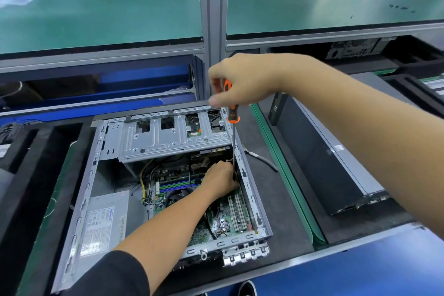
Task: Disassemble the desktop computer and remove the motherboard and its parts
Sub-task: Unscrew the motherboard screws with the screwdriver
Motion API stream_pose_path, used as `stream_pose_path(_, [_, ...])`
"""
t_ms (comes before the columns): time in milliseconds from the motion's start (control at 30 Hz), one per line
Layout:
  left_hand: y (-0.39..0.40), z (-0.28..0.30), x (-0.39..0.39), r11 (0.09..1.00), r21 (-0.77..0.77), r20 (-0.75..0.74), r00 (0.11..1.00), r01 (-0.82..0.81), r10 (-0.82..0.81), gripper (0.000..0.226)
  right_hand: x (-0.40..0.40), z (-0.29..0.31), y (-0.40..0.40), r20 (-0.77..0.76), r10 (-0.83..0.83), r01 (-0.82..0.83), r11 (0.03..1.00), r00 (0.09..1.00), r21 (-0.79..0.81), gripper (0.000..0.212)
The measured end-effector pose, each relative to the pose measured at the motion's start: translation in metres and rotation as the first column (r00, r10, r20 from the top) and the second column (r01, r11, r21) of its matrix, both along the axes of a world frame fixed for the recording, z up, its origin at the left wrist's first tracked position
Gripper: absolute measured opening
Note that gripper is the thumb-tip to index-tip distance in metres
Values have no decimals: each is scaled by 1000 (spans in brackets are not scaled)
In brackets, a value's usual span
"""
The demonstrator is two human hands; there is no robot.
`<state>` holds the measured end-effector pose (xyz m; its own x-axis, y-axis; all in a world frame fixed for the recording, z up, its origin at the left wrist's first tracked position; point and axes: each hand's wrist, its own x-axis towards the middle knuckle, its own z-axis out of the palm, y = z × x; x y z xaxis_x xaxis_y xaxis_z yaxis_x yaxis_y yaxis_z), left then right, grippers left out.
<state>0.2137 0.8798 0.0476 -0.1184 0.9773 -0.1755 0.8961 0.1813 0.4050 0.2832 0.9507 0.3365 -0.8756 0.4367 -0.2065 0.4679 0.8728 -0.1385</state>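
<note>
I see the open computer case (pixel 153 190) lying on its side on the dark mat of the counter (pixel 276 199), toward the near edge. Inside it, the green motherboard (pixel 223 221) lies flat against the case floor, with the grey power supply (pixel 105 223) at its left and the metal drive cage (pixel 168 137) along the far side. My right hand (pixel 245 81) is raised above the case's far right corner, its grip curled around the orange-and-black handle of a screwdriver (pixel 232 118), whose thin shaft runs almost straight down along the right case wall. My left hand (pixel 219 181) reaches into the case over the motherboard, fingers curled at the lower end of the shaft; the tip itself is hidden, so I cannot tell exactly what the fingers pinch. A second closed black computer tower (pixel 322 158) lies well apart, toward the counter's right edge.
</note>
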Motion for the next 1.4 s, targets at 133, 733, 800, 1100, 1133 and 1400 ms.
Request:
stream_pose_path(133, [-1,0,1,1000,12,-3,1000,-15,15,30,2,-7,-1,-64,-124,132,982,990,135,50])
stream_pose_path(733, [0,1,1,996,-17,77,994,-82,83,24,-1,1,-2,-8,64,-64,996,998,-68,25])
stream_pose_path(800, [1,2,0,997,-28,68,995,-70,71,20,-2,1,-2,-17,68,-68,995,998,-69,26])
stream_pose_path(1100, [0,1,0,999,-12,31,999,-41,41,29,2,3,-3,-49,71,-72,997,996,-34,5])
stream_pose_path(1133, [0,0,0,999,-13,33,999,-38,39,29,2,2,-2,-62,54,-55,998,997,-18,14])
stream_pose_path(1400, [0,-1,1,999,-3,32,999,-38,38,30,0,-6,-2,-45,-103,106,992,994,64,39])
